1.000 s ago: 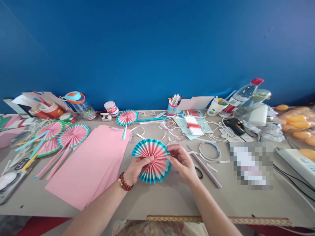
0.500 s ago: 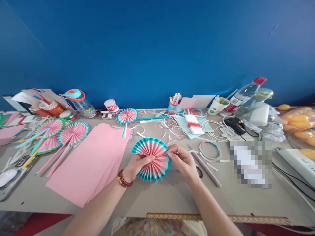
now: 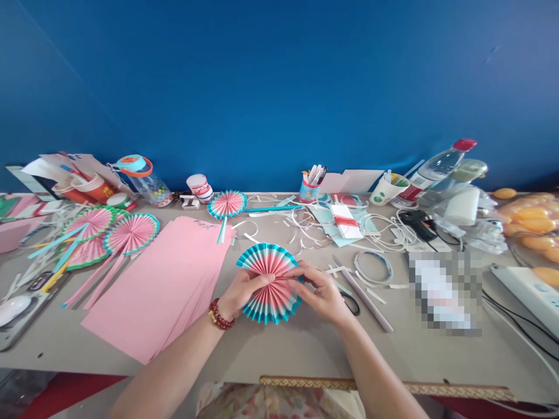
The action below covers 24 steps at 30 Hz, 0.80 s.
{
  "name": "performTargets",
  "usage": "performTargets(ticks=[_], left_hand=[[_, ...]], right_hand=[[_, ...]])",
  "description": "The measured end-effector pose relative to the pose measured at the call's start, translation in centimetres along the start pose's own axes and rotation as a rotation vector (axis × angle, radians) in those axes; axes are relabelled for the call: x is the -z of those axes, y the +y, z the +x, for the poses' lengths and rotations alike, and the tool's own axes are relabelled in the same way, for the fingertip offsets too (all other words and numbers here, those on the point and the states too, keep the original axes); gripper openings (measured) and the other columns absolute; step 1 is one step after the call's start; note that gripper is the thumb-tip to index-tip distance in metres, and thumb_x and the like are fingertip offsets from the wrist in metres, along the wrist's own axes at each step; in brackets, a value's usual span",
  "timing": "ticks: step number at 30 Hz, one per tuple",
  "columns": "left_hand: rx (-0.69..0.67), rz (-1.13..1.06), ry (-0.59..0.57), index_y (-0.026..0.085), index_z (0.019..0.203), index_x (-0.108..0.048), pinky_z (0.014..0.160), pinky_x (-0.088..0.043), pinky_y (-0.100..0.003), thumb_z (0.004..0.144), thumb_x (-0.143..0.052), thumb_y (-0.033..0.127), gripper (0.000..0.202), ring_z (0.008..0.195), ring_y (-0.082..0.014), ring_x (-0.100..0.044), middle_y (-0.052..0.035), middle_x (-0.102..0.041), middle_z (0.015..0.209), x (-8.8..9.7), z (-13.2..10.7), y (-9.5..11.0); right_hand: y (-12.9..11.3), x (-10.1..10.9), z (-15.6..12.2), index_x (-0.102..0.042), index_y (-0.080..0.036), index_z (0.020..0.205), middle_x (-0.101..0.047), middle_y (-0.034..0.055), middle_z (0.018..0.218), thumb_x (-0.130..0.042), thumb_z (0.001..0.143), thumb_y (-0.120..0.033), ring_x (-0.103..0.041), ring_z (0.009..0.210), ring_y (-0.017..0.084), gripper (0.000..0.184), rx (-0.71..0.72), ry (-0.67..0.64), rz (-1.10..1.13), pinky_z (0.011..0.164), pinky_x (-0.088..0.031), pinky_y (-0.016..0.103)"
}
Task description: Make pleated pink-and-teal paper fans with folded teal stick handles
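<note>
A round pleated paper fan [image 3: 271, 308], pink in the middle with white and teal bands at its rim, is held above the table in front of me. My left hand [image 3: 244, 291] grips its left side, the thumb lying on the folds near the centre. With thumb and fingers my right hand [image 3: 318, 289] pinches the fan's right side, further in than the rim. The fingers behind the paper are hidden. Left of the fan lies a stack of pink paper sheets [image 3: 152, 285].
Finished-looking fans with paper-strip handles, such as a pink-and-teal one [image 3: 131, 234], lie on the left. A grey-pink stick [image 3: 367, 299] and a tape ring [image 3: 373, 266] are on the right. Behind stand a pen cup [image 3: 310, 191] and a bottle [image 3: 437, 169] against the blue wall.
My right hand has slid inward from the fan's right rim towards its centre, its fingers now over the folds. The left hand keeps its hold.
</note>
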<state>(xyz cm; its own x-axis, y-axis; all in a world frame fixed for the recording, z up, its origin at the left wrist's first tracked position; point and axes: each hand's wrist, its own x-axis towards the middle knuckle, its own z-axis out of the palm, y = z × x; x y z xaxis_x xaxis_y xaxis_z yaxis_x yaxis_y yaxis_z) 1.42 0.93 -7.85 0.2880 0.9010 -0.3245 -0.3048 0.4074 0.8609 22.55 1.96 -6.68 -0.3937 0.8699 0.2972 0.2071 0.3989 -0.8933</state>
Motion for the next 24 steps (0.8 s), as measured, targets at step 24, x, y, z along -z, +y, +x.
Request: performTargets(ticks=[24], left_hand=[[-0.169, -0.23, 0.199, 0.015, 0.084, -0.07, 0.073, -0.057, -0.03, 0.074, -0.082, 0.038, 0.028, 0.071, -0.017, -0.07, -0.0032, -0.075, 0.08, 0.6, 1.0, 0.4]], right_hand=[[0.4, 0.8, 0.0, -0.076, -0.024, 0.093, -0.074, 0.0055, 0.086, -0.068, 0.088, -0.036, -0.065, 0.074, 0.019, 0.015, -0.072, 0.095, 0.004, 0.062, -0.048, 0.029]])
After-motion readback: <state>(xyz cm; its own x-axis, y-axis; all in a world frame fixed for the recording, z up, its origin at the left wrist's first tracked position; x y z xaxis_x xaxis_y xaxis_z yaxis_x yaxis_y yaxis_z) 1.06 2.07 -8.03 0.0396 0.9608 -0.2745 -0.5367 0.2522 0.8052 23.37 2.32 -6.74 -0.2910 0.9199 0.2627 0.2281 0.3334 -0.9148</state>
